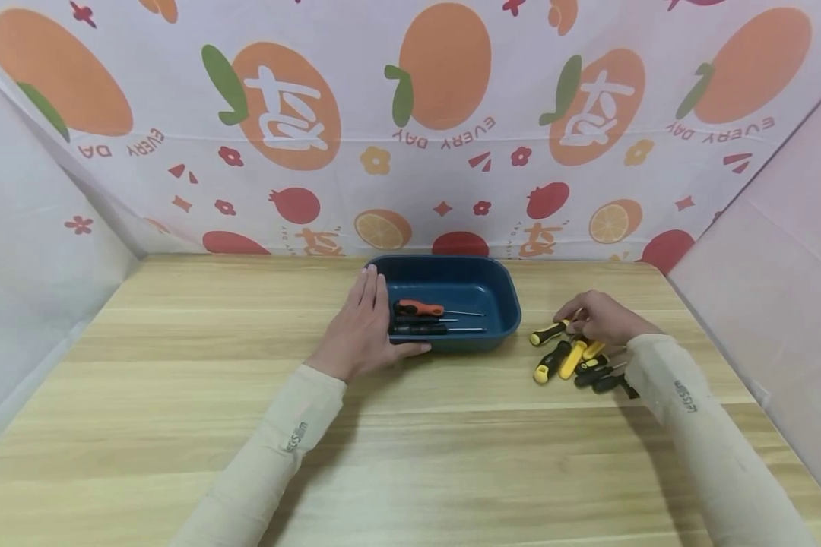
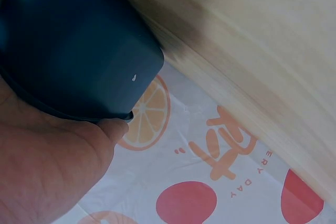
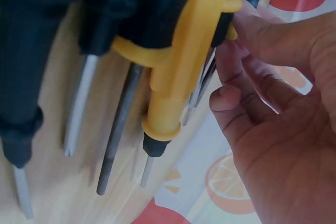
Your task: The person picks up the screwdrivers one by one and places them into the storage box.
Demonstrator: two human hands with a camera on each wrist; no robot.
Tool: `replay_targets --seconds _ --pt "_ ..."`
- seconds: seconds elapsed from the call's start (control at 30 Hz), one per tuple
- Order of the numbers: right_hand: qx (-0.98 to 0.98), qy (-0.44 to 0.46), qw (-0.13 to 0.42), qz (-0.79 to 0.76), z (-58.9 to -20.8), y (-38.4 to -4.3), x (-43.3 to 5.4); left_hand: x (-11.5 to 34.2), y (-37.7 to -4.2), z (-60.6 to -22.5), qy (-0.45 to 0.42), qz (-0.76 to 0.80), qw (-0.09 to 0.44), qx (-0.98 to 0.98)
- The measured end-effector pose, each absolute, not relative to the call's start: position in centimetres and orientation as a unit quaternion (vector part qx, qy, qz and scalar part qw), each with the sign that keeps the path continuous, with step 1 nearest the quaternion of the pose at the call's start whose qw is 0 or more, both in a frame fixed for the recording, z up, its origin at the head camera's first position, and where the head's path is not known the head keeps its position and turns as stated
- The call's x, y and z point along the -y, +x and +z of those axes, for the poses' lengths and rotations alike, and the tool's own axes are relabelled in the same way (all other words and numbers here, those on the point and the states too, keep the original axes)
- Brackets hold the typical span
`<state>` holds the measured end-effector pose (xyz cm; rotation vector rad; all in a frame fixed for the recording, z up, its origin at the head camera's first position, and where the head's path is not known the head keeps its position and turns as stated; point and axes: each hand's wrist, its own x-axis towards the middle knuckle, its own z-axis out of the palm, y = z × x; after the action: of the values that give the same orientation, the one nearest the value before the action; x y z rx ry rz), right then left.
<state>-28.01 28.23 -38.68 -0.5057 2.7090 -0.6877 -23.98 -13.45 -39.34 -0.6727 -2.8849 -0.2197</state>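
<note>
My left hand [image 1: 359, 330] lies with straight fingers along the left rim of a dark blue plastic box [image 1: 472, 344], its thumb against the front wall. Inside the box rest an orange-and-black screwdriver [image 1: 419, 308] and black-handled screwdrivers [image 1: 420, 330], shafts pointing right. To the right of the box, my right hand [image 1: 607, 317] pinches a black-and-yellow screwdriver [image 1: 549, 333] between thumb and fingers, at the back of a small pile. In the right wrist view, a yellow screwdriver [image 3: 181, 72] and several dark-handled ones fill the left side, close to the fingers.
Among the pile on the wooden table [image 1: 410, 456] are a black screwdriver with a yellow end [image 1: 552, 362] and a yellow handle [image 1: 572, 359]. A fruit-print cloth [image 1: 356, 114] hangs right behind the box. Pale side panels [image 1: 780, 228] stand left and right of the table.
</note>
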Motion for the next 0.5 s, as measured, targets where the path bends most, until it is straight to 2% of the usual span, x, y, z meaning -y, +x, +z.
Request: replay_targets --seconds 0.33,0.5 --pt "-0.947 -0.185 0.110 -0.239 -38.57 -28.07 -27.77 13.46 -23.74 -39.36 -0.225 -0.072 0.087 0.968" --pt "-0.950 -0.181 0.068 -0.245 -37.82 -28.34 -27.95 13.36 -23.65 -39.40 -0.221 -0.078 0.085 0.969"
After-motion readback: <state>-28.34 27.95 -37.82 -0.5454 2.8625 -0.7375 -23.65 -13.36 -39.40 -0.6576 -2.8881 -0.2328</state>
